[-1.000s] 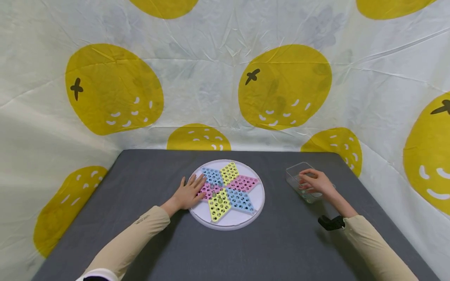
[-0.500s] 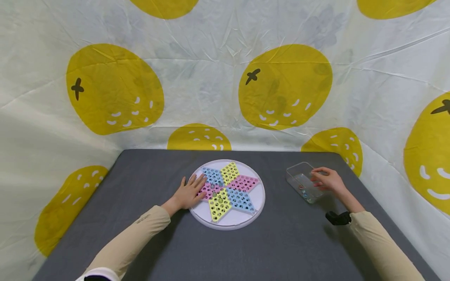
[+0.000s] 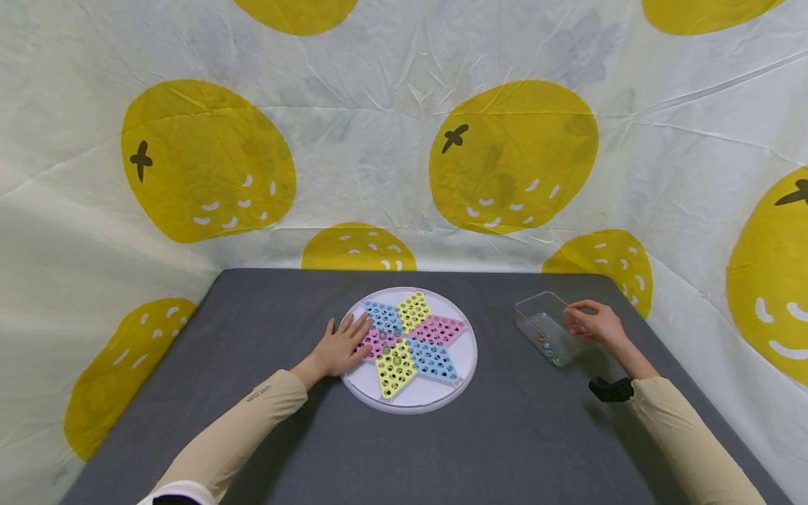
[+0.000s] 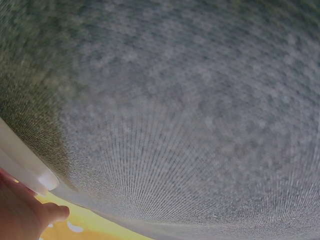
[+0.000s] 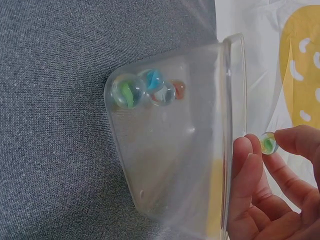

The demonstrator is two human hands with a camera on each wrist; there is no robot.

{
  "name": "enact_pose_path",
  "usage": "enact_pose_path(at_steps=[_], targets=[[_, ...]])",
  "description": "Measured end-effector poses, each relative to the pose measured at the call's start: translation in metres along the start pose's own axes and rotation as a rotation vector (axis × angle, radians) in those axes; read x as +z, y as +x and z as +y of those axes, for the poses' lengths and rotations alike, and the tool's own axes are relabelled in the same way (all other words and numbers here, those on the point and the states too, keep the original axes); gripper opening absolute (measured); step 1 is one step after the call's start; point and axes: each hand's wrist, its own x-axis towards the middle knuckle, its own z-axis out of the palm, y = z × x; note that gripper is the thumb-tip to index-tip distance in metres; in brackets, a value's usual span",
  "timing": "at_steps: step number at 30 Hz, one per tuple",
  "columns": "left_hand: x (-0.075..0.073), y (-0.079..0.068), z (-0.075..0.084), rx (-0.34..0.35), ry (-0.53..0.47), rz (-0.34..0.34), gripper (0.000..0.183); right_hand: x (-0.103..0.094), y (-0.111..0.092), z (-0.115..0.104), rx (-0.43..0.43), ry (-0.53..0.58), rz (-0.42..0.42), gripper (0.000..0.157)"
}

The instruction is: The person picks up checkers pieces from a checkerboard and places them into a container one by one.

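Note:
A round white Chinese checkers board (image 3: 463, 359) with a pink, yellow and blue star lies on the dark table. My left hand (image 3: 337, 347) rests on its left side, fingers spread over the blue and pink points. In the left wrist view only part of that hand and the white board edge (image 4: 27, 165) appear. At the clear plastic box (image 3: 548, 314), my right hand (image 3: 596, 324) pinches a green-and-yellow glass marble (image 5: 268, 144) between thumb and finger. Its other fingers are right at the box's rim. Several marbles (image 5: 127, 91) sit together inside the box, at one end.
The dark grey cloth-covered table (image 3: 492, 435) reaches to a pale curtain (image 3: 366, 161) with yellow fruit prints behind it and at the sides. A few marbles (image 3: 396, 361) sit in holes of the board's star.
My right hand has drawn back from inside the box to its right rim, uncovering the marbles left in it. My left hand has stayed on the board.

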Motion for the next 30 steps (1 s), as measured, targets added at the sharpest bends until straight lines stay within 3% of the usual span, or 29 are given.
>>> enact_pose_path(at_steps=[8,13,17,30], targets=[[-0.001,0.000,0.001,-0.023,0.029,-0.016,0.060,-0.005,0.034,0.051,0.045,0.070,0.038,0.038],[-0.001,-0.001,0.001,-0.023,0.027,-0.013,0.059,-0.003,0.015,0.026,-0.043,0.018,0.011,0.053],[0.000,-0.001,0.001,-0.025,0.025,-0.018,0.060,0.001,0.000,0.006,-0.027,-0.019,0.014,0.058],[-0.001,-0.002,0.001,-0.010,0.018,-0.005,0.059,0.005,-0.005,-0.003,0.003,-0.038,0.002,0.057]])
